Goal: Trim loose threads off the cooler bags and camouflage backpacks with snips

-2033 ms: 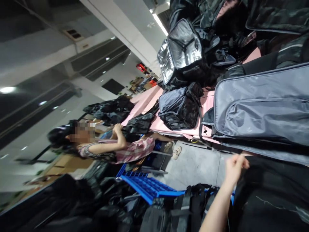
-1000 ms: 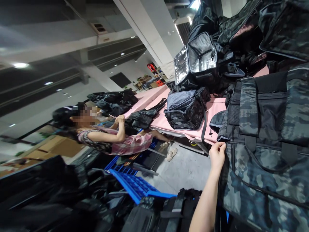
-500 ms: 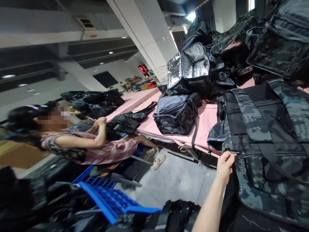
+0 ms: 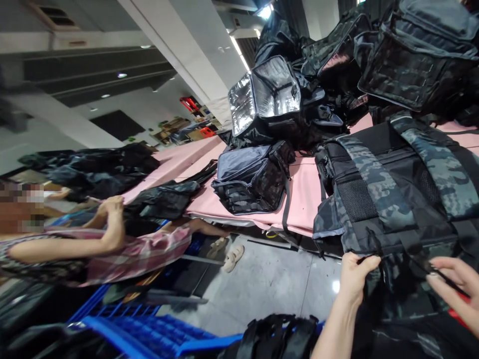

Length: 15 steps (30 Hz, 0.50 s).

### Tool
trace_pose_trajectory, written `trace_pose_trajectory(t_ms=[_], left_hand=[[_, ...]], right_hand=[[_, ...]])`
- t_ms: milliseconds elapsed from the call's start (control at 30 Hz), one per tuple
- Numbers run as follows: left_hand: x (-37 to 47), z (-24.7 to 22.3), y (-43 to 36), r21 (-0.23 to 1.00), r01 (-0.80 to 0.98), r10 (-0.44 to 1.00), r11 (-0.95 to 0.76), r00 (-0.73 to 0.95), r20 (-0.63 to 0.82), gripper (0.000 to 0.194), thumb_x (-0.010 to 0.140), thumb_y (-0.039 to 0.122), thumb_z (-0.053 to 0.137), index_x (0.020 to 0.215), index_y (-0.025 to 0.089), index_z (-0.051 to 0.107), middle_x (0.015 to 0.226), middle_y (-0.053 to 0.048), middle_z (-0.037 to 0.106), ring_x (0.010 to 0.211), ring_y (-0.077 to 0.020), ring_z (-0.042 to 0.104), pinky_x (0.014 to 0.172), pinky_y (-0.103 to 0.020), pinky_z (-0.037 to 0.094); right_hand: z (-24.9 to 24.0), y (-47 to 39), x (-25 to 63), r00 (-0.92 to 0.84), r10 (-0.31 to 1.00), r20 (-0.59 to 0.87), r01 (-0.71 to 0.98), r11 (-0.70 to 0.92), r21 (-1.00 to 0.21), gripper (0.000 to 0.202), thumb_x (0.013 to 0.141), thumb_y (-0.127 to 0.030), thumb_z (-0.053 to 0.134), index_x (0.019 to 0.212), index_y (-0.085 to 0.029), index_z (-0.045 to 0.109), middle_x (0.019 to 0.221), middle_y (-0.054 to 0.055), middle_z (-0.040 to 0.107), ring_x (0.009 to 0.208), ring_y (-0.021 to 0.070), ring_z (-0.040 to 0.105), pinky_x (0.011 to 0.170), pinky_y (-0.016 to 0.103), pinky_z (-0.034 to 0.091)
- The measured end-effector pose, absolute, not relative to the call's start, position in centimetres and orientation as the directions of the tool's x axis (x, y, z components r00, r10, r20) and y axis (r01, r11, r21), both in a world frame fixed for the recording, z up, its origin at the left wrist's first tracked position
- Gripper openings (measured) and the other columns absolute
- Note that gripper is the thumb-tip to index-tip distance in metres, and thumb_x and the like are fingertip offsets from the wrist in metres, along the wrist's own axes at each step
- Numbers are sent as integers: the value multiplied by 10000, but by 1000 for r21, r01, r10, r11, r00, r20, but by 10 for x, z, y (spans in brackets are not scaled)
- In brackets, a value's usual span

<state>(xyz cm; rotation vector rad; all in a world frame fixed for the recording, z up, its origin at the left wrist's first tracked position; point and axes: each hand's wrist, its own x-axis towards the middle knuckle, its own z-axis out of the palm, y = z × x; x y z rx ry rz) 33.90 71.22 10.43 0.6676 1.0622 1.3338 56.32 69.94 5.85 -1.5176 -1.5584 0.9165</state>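
Observation:
A black and grey camouflage backpack (image 4: 396, 199) lies on the pink-covered table, its padded shoulder straps facing up. My left hand (image 4: 355, 276) is closed on the near left edge of the backpack, thumb and fingers pinching the fabric. Close to the lower part of the pack, on the right, my right hand (image 4: 454, 286) is closed around a thin dark tool with a red part (image 4: 460, 316). What kind of tool it is cannot be made out. The backpack's near side hangs in shadow between the two hands.
A boxy camouflage bag (image 4: 252, 177) stands on the pink table (image 4: 303, 194). Behind it rises a pile with an open silver-lined bag (image 4: 277, 89). A co-worker in a plaid apron (image 4: 138, 252) sits at left. A blue plastic crate (image 4: 149, 326) is below, near dark bags.
My right hand has come into view at the right with the tool. The backpack's near flap has dropped from sight, my left hand still on its edge. The view has swung right.

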Motion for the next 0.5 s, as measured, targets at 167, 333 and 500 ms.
trace_pose_trajectory(t_ms=[167,333,500], left_hand=[[338,98,710,905,-391,971,165,-96,-218,304,598,349,816,820,143,784,810,-52,735,800,-200,610,841,-331,454],[337,100,711,902,-403,977,156,-72,-201,300,617,347,808,832,138,784,807,-57,731,814,-204,608,837,-329,458],[337,96,712,915,-367,976,168,-70,-208,304,631,375,805,806,129,771,764,-37,708,758,-174,588,800,-305,451]], right_hand=[[74,705,528,-120,993,-6,441,48,-896,445,804,-601,633,1045,-227,630,1016,44,700,931,204,674,687,187,552],[88,709,511,-97,990,106,472,140,-871,406,823,-613,597,961,-237,667,910,15,708,762,170,685,634,188,546],[88,713,514,-140,980,140,364,182,-913,324,853,-532,608,927,-221,666,928,33,705,830,183,683,687,193,558]])
